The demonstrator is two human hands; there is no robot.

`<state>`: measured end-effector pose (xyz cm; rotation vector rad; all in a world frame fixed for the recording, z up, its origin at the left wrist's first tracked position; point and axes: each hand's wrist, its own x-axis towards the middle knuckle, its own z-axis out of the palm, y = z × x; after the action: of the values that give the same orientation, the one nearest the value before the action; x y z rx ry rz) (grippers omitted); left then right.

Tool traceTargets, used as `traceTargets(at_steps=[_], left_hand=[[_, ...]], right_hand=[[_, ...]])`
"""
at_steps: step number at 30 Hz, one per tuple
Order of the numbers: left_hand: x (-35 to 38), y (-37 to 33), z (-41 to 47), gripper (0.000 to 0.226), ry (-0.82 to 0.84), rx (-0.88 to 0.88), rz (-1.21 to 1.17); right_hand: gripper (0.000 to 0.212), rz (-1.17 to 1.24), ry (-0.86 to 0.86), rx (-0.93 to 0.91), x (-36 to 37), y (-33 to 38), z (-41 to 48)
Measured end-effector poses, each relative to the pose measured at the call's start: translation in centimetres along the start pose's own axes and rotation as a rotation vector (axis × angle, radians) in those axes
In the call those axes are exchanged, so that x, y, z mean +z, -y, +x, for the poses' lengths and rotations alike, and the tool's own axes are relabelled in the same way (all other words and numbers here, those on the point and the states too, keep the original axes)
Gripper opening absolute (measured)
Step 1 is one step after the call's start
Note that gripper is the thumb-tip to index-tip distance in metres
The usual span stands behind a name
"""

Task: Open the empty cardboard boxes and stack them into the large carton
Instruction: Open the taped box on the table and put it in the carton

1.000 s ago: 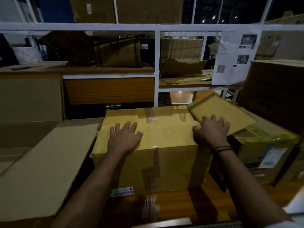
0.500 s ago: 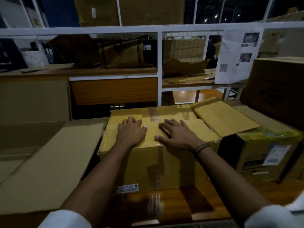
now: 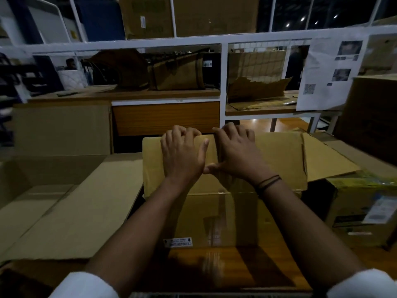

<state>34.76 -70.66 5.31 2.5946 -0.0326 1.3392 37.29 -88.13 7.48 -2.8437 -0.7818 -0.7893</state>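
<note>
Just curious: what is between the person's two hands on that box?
Head view: a narrow strip on top of the cardboard box, carrying its centre seam, separates the left hand and right hand.

Dim, underexposed scene, small ceiling lights point(image 3: 302, 18) glowed far off at top right, a blurred streak of glare lay on the wooden table point(image 3: 214, 265), straight lines bowed towards the edges, corners fell dark, detail was soft throughout.

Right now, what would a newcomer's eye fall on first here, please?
The left hand and right hand lie side by side atop the central cardboard box, fingers curled over its far edge. A large open carton sits to its left; a printed sheet hangs at upper right.
</note>
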Motion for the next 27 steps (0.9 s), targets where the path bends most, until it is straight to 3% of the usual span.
traceTargets(at_steps=[3, 5, 7, 10, 13, 15, 17, 19, 22, 25, 27], left_hand=[[-4.2, -1.0, 1.4, 0.037, -0.010, 0.014, -0.022], [-7.5, -2.0, 1.8, 0.044, 0.163, -0.069, 0.000], [-10.4, -2.7, 1.7, 0.047, 0.442, -0.107, 0.060], [-12.8, -2.9, 0.3, 0.046, 0.748, -0.099, -0.021], [-12.4, -2.7, -2.7, 0.036, 1.099, -0.122, -0.197], [-10.4, -2.4, -5.5, 0.061, 1.231, -0.019, -0.128], [-7.7, -2.0, -8.3, 0.089, 1.140, 0.111, 0.024], [-5.5, -2.0, -10.3, 0.098, 0.943, 0.146, 0.106], [-3.8, -2.1, -11.5, 0.094, 0.763, 0.084, 0.140], [-3.3, -2.4, -11.4, 0.092, 0.726, 0.060, 0.177], [-3.3, -2.7, -11.2, 0.092, 0.740, 0.053, 0.197]], right_hand=[[0.082, -0.001, -0.053, -0.037, -3.1, 0.8, -1.0], [0.058, 0.034, -0.031, -0.068, -5.3, 1.6, -2.1], [0.040, 0.056, 0.058, -0.110, -7.4, 2.3, -3.4], [0.050, 0.296, 0.331, -0.092, -9.9, 2.7, -5.8], [0.058, 0.692, 0.654, 0.109, -10.0, 2.6, -8.3], [0.061, 0.569, 0.760, 0.115, -7.8, 2.7, -9.2], [0.061, 0.323, 0.768, 0.015, -4.6, 3.2, -9.7], [0.067, 0.219, 0.661, -0.028, -1.9, 3.7, -10.2], [0.047, 0.274, 0.377, 0.023, 0.7, 3.8, -10.4], [0.028, 0.380, 0.218, 0.143, 2.9, 3.9, -9.8], [0.029, 0.426, 0.145, 0.202, 4.0, 4.0, -9.5]])
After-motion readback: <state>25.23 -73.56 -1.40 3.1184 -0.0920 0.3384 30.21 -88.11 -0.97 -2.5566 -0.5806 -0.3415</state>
